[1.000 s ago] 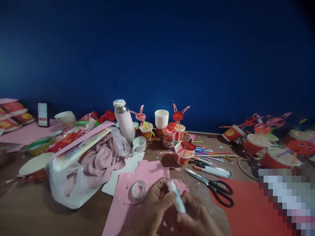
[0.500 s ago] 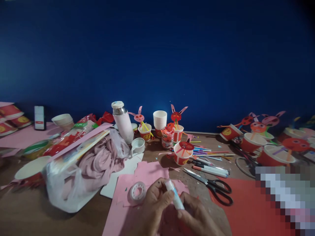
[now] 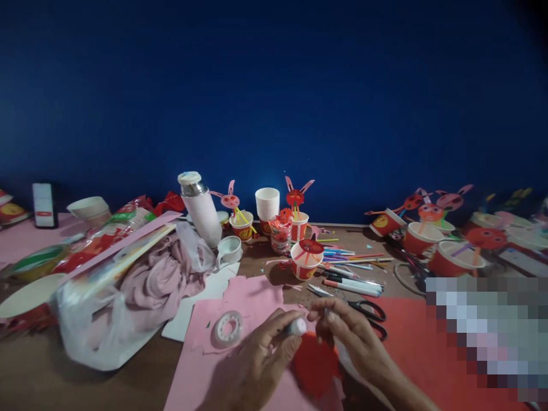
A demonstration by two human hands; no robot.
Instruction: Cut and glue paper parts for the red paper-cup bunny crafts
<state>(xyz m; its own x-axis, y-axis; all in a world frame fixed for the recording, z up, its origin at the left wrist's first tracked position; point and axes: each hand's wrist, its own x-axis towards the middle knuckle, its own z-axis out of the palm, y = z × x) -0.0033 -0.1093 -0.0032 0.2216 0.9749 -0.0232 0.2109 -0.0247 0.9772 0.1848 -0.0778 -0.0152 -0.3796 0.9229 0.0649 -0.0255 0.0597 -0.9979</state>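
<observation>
My left hand [image 3: 263, 357] is closed round a white glue stick [image 3: 296, 326], which stands end-on toward the camera. A red paper cut-out [image 3: 314, 362] lies just below the stick on a pink paper sheet [image 3: 252, 299]. My right hand [image 3: 349, 334] hovers right of the stick with its fingertips pinched together. What they hold is too small to make out. A clear tape roll [image 3: 228, 328] lies left of my left hand, and black-handled scissors [image 3: 369, 313] lie just behind my right hand.
Paper cups with bunny cut-outs [image 3: 305, 260] stand behind, beside markers [image 3: 351, 285] and a white flask [image 3: 201, 208]. A plastic bag of cloth [image 3: 128, 297] fills the left. A red paper sheet [image 3: 406, 354] lies to the right. More red cups [image 3: 456, 262] crowd the far right.
The glue stick has tipped from upright to end-on in my left hand. My right hand let go of it and moved right. The red cut-out now shows. The view shifted slightly right.
</observation>
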